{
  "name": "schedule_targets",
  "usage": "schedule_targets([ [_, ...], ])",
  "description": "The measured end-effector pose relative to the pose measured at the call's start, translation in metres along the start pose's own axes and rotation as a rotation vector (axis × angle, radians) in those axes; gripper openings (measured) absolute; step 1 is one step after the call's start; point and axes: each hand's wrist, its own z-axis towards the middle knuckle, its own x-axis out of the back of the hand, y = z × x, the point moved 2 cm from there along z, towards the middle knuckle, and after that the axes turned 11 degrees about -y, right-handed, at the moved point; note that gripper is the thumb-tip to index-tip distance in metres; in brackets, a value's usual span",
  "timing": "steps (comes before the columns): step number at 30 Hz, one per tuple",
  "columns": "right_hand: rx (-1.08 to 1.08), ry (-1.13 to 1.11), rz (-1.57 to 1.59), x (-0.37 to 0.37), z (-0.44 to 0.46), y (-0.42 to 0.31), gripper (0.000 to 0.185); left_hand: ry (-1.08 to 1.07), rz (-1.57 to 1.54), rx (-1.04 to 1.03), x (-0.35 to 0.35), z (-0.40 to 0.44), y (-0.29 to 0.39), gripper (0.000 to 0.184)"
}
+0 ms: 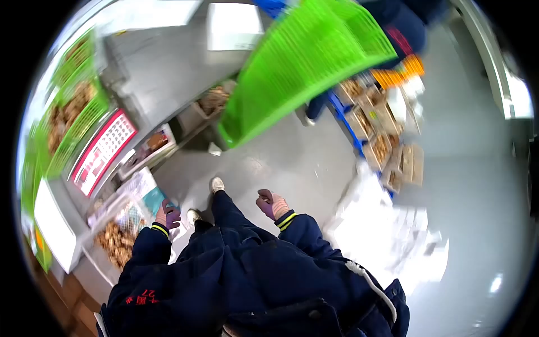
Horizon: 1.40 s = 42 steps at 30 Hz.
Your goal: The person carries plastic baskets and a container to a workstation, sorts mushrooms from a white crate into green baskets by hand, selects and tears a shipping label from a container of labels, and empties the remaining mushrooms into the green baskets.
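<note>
My left hand, in a purple and pink striped glove, hangs beside a clear plastic bin of brown pieces I cannot identify. Its fingers look loosely apart and nothing shows in them. On the other side, my right hand wears a matching glove and hovers over the grey floor in front of my body. Its fingers are curled in, with no object visible in them. A white and teal package lies just beyond my left hand.
Large green slatted baskets, blurred, loom ahead beside a person in dark clothing. Boxes of brown goods stand on a blue frame at right, near white plastic sheeting. A metal table runs along the left.
</note>
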Motion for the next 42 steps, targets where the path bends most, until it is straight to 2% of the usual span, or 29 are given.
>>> schedule_targets([
  [1,0.018,0.125,0.055,-0.013,-0.019,-0.025,0.050,0.015,0.036,0.035,-0.011,-0.007,0.032,0.047],
  [2,0.007,0.184,0.057,-0.032,-0.023,-0.042,0.051,-0.007,0.306,0.042,0.018,0.011,0.046,0.041],
  [3,0.030,0.201,0.054,0.007,-0.006,-0.003,0.053,0.005,0.449,0.022,0.010,0.065,0.063,0.041],
  [4,0.135,0.193,0.208,-0.033,0.048,-0.023,0.055,-0.118,0.837,-0.160,0.080,0.052,0.147,0.041],
  [6,0.217,0.194,0.397,-0.072,0.086,-0.010,0.055,0.217,0.889,-0.085,0.010,0.007,0.203,0.045],
  [7,0.219,0.248,0.435,-0.069,0.095,0.004,0.055,0.196,0.962,-0.083,-0.029,0.021,0.223,0.045],
  [9,0.181,0.221,0.490,-0.057,0.085,0.057,0.055,0.187,0.828,0.123,-0.085,0.064,0.209,0.044],
  [10,0.119,0.240,0.521,-0.060,0.092,0.083,0.056,0.170,0.838,0.137,-0.099,0.083,0.207,0.044],
  [11,0.137,0.258,0.513,-0.057,0.095,0.115,0.054,0.270,0.961,0.093,-0.135,0.103,0.195,0.042],
  [13,0.097,0.269,0.623,-0.041,0.088,0.152,0.052,0.150,0.956,0.192,-0.157,0.154,0.189,0.040],
  [15,0.022,0.300,0.751,-0.014,0.055,0.182,0.051,0.110,0.965,0.173,-0.188,0.199,0.168,0.040],
  [16,0.064,0.409,0.660,-0.004,0.054,0.200,0.052,0.130,1.051,0.169,-0.206,0.220,0.160,0.039],
  [18,-0.001,0.473,0.719,0.030,0.024,0.244,0.047,0.049,1.064,0.220,-0.250,0.266,0.126,0.040],
  [19,-0.012,0.490,0.796,0.037,0.039,0.249,0.046,0.020,1.090,0.227,-0.265,0.281,0.135,0.042],
  [21,0.035,0.703,0.759,0.059,0.049,0.267,0.040,0.011,1.181,0.218,-0.292,0.308,0.138,0.042],
  [24,0.170,0.759,1.052,0.099,0.048,0.281,0.035,-0.014,1.297,0.295,-0.339,0.345,0.123,0.039],
  [25,0.174,0.762,1.058,0.115,0.048,0.277,0.035,-0.017,1.304,0.324,-0.351,0.357,0.123,0.037],
  [27,0.335,0.744,1.481,0.156,0.048,0.273,0.032,-0.103,1.286,0.406,-0.379,0.392,0.122,0.034],
  [28,0.386,0.755,1.572,0.177,0.052,0.271,0.030,-0.141,1.271,0.420,-0.405,0.404,0.121,0.030],
  [31,0.401,0.752,1.639,0.245,0.060,0.275,0.030,-0.200,1.366,0.386,-0.476,0.452,0.113,0.033],
  [33,0.329,0.749,1.628,0.293,0.063,0.282,0.029,-0.285,1.406,0.368,-0.523,0.498,0.113,0.033],
  [35,0.385,0.647,1.695,0.318,0.107,0.320,0.031,-0.447,1.556,0.418,-0.548,0.572,0.124,0.032],
  [36,0.285,0.707,1.671,0.341,0.095,0.311,0.034,-0.411,1.461,0.402,-0.572,0.578,0.124,0.030],
  [37,0.267,0.696,1.668,0.356,0.097,0.312,0.034,-0.377,1.368,0.382,-0.603,0.585,0.120,0.029],
  [39,0.294,0.759,1.628,0.390,0.105,0.315,0.035,-0.391,1.378,0.429,-0.645,0.614,0.117,0.031],
  [40,0.261,0.759,1.661,0.410,0.109,0.314,0.033,-0.437,1.378,0.471,-0.674,0.623,0.109,0.032],
  [42,0.348,0.765,1.763,0.443,0.124,0.326,0.033,-0.545,1.423,0.548,-0.732,0.643,0.087,0.034],
])
